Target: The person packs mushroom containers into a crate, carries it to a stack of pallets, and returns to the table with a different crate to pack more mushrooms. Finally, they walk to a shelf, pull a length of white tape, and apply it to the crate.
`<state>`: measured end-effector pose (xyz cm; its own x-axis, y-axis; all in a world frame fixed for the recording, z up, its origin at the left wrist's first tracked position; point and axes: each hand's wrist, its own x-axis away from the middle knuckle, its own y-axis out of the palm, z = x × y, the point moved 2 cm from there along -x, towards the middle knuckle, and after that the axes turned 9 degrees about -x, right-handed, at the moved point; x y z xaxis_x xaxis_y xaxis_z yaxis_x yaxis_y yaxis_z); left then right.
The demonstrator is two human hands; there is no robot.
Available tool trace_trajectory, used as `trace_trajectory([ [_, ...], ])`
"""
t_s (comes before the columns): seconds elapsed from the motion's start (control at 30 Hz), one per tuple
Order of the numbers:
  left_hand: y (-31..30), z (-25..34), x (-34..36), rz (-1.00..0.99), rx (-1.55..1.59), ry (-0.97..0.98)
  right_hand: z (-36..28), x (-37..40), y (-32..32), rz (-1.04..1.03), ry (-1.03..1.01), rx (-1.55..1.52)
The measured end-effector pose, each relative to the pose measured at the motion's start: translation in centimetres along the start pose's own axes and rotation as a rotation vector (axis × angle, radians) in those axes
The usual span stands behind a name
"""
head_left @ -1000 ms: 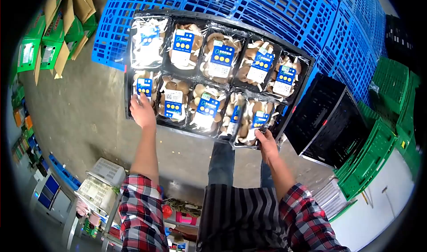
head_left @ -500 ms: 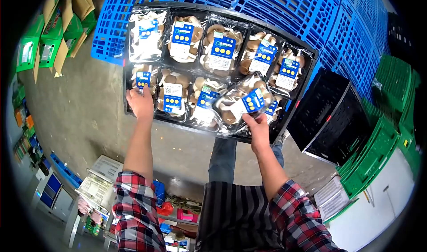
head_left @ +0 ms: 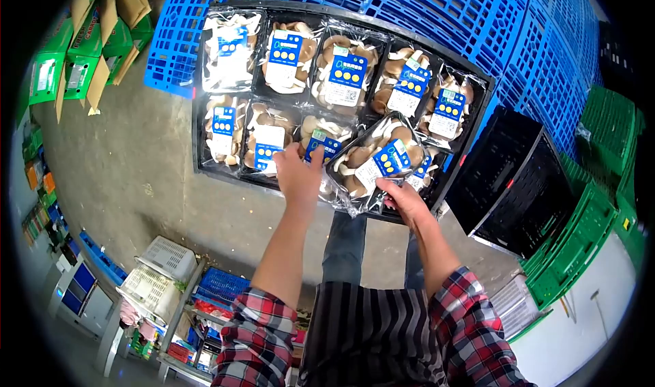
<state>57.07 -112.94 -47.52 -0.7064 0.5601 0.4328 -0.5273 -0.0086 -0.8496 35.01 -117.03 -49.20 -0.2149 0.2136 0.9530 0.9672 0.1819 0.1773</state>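
A black crate [head_left: 481,104] holds two rows of film-wrapped mushroom packs with blue and white labels. My right hand [head_left: 408,201] grips the lower edge of a tilted mushroom pack [head_left: 382,156], which lies over other packs at the front right. My left hand [head_left: 299,174] reaches over the front row, its fingertips on the labelled pack [head_left: 323,141] in the middle of that row. Its fingers are bent and partly spread, and the pack is not enclosed by them. Left of this hand lie two front-row packs, the nearer one [head_left: 267,138] beside my fingers.
Blue plastic pallets [head_left: 437,11] lie under and behind the crate. An empty black crate [head_left: 508,182] stands at the right, beside green crates [head_left: 573,230]. Green cartons [head_left: 85,59] are at the upper left. A white basket [head_left: 150,288] and shelving are at the lower left.
My left hand has moved right, from the leftmost front pack to the middle one. My right hand still holds the tilted pack, which has shifted only slightly.
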Motion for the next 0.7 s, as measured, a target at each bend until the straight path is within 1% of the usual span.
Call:
trace_trajectory([
  [0.03,0.6,-0.6,0.2,0.04,0.03,0.064,-1.3,0.7,0.6,-0.028,-0.085,0.148],
  [0.07,1.2,-1.2,0.8,0.072,0.058,0.128,-1.6,1.4,1.1,-0.037,-0.203,0.217],
  [0.1,1.0,-1.1,1.5,0.103,0.085,0.193,-1.9,2.0,1.9,-0.045,-0.28,0.209],
  [0.13,0.7,-1.3,2.5,0.078,0.128,0.129,-2.2,2.6,2.9,-0.041,-0.36,0.183],
  [0.2,0.8,-2.2,3.0,0.046,0.211,0.174,-1.6,2.4,4.1,0.003,-0.545,0.082],
  [0.23,0.9,-3.0,2.7,0.03,0.252,0.197,-0.8,1.4,3.5,0.101,-0.521,0.12],
  [0.27,0.9,-3.6,2.0,0.061,0.299,0.258,0.1,0.3,2.8,0.089,-0.426,-0.076],
  [0.3,1.5,-4.4,1.7,-0.016,0.289,0.119,1.0,-0.6,1.9,0.075,-0.33,-0.27],
  [0.33,1.1,-3.7,1.6,-0.095,0.28,-0.021,0.4,0.2,1.7,0.037,-0.189,-0.432],
  [0.37,1.0,-3.4,1.5,-0.172,0.27,-0.164,2.0,-1.2,0.1,0.007,-0.063,-0.435],
  [0.4,1.9,-3.7,1.3,-0.14,0.345,-0.145,1.8,-0.8,0.1,-0.054,-0.065,-0.538],
  [0.43,2.8,-4.2,1.6,-0.192,0.343,-0.164,1.7,-0.4,0.1,-0.116,-0.063,-0.64],
  [0.47,2.4,-3.5,2.0,-0.246,0.336,-0.181,1.3,0.2,-0.2,-0.163,-0.059,-0.659],
  [0.5,2.0,-2.8,2.3,-0.299,0.326,-0.196,1.5,0.2,-0.9,-0.145,-0.09,-0.641],
  [0.57,1.5,-1.9,2.9,-0.323,0.18,-0.046,1.6,0.4,-2.0,-0.116,-0.147,-0.606],
  [0.6,1.3,-1.5,3.0,-0.326,0.105,0.028,1.2,0.9,-2.5,-0.109,-0.128,-0.6],
  [0.63,1.3,-1.2,3.3,-0.33,0.027,0.103,0.9,1.2,-2.8,-0.103,-0.243,-0.619],
  [0.67,2.1,-1.4,4.6,-0.164,0.061,0.154,1.2,1.2,-4.0,-0.107,-0.261,-0.483],
  [0.7,2.4,-1.1,5.6,-0.092,0.039,0.198,1.4,1.7,-5.7,-0.097,-0.276,-0.354],
])
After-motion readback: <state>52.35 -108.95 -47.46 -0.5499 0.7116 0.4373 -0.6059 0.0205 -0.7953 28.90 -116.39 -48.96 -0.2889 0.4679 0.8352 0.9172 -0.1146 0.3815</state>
